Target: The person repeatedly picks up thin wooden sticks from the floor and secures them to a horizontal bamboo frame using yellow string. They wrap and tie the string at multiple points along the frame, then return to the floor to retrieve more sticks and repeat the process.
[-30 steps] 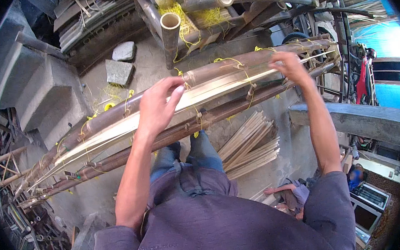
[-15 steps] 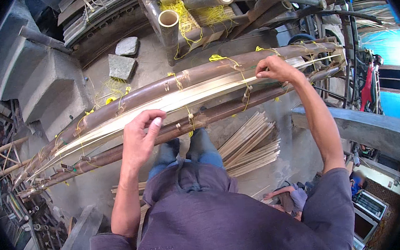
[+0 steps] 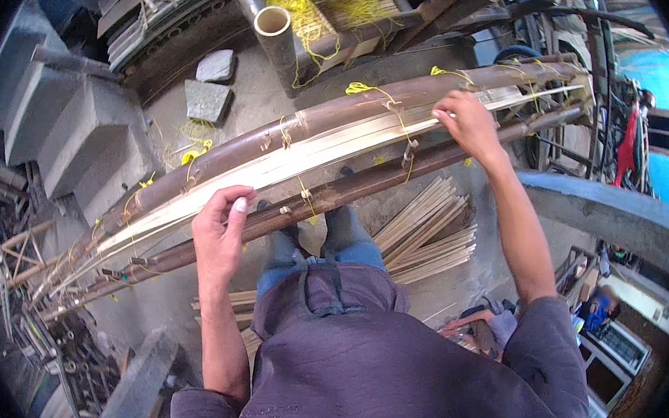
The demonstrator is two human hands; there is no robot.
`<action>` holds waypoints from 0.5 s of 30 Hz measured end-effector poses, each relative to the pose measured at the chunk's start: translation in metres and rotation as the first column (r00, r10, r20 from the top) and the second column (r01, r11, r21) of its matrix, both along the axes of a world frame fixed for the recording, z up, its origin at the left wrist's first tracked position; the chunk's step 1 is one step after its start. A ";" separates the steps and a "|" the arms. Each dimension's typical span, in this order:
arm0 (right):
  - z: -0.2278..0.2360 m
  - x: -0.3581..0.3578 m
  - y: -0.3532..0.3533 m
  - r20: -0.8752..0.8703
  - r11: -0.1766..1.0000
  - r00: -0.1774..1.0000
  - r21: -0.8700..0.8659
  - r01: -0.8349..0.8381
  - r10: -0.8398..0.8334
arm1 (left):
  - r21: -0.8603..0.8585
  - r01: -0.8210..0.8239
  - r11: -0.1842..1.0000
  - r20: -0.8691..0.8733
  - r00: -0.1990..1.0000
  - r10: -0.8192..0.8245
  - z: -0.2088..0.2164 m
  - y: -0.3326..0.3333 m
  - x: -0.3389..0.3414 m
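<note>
A bundle of long pale bamboo strips (image 3: 306,155) lies lengthwise in a frame of two dark bamboo poles, a far pole (image 3: 241,145) and a near pole (image 3: 364,181). Yellow cords and small pegs cross between them. At the strips' near edge, left of the middle, my left hand (image 3: 221,233) is closed on a strip, thumb up beside the bent forefinger. Farther right, my right hand (image 3: 468,127) pinches the near edge of the strips from above. Its fingertips partly hide the strip there.
More split bamboo strips (image 3: 432,228) are fanned on the floor by my legs. Two stone blocks (image 3: 209,100) lie beyond the far pole, near concrete steps (image 3: 97,134). An upright bamboo post (image 3: 276,47) stands behind. A person (image 3: 484,327) is low at the right.
My left hand has slid a little left along the strips. My right hand has shifted slightly right, so the hands are farther apart. The whole view has tilted a little.
</note>
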State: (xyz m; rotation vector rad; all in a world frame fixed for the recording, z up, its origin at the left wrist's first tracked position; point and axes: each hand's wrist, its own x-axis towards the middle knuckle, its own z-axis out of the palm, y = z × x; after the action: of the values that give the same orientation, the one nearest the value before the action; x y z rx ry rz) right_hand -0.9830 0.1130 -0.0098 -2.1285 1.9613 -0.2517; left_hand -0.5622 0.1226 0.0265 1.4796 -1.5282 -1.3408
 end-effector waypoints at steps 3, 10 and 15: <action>-0.005 -0.017 -0.013 -0.031 0.998 0.998 0.045 0.048 -0.047 | -0.057 0.105 0.993 -0.002 0.994 -0.105 0.003 -0.008 0.000; 0.027 0.134 0.120 0.584 0.580 0.163 0.811 -0.076 -0.795 | -0.222 0.120 0.968 0.214 0.974 -0.072 0.000 0.001 0.042; -0.105 0.254 0.129 0.648 0.799 0.575 0.601 0.017 -0.500 | -0.339 0.359 0.870 0.340 0.908 -0.243 -0.018 -0.017 -0.013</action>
State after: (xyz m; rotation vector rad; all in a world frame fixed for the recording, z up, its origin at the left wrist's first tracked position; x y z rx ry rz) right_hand -0.7294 0.2425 -0.1152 -1.0298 1.5177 -0.5164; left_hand -0.5749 0.1060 0.0087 1.2444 -2.1512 -0.9183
